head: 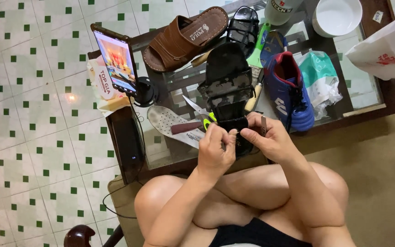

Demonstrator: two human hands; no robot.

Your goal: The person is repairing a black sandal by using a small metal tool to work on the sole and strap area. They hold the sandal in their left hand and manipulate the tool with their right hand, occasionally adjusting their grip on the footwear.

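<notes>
Now both hands — left hand (216, 148), right hand (270, 139) — pinch the worn black strapped sandal (227, 84) with fingers pressed together, above the glass worktop (170, 146)

head cam | looks steeply down, close over lap | glass table (362, 98) ahead, far edge probably cropped

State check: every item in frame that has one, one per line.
Black sandal: held by both hands, sole worn.
Left hand: gripping sandal's near end.
Right hand: gripping sandal, small tool between fingers.
Phone: propped upright, screen lit.
Brown sandal: lying on table.
Blue shoe: laced, upright.
White bowl: empty.
</notes>
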